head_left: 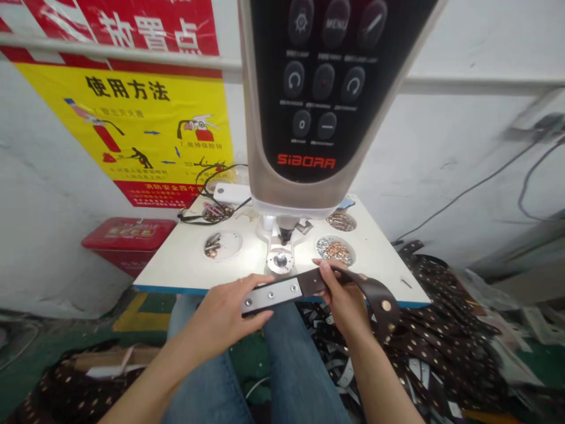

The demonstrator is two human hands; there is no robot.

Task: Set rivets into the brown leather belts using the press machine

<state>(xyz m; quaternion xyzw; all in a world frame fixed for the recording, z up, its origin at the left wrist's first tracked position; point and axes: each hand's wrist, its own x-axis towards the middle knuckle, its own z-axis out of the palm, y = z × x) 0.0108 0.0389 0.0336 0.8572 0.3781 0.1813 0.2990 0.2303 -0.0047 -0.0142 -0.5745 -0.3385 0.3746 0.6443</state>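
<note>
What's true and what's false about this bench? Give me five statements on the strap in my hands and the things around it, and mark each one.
1. The left hand holds the metal plate on a dark brown studded strap. True.
2. The right hand lies empty on the knee. False: it holds the strap's leather.
3. Round dishes on the white table hold small metal parts. True.
4. A red fire extinguisher stands on the table. False: extinguishers appear only as drawings on a yellow wall poster.
5. The machine's panel reads SiBORA. True.

Bright, even light; wide-angle distortion bends the metal rail near the edges.
</note>
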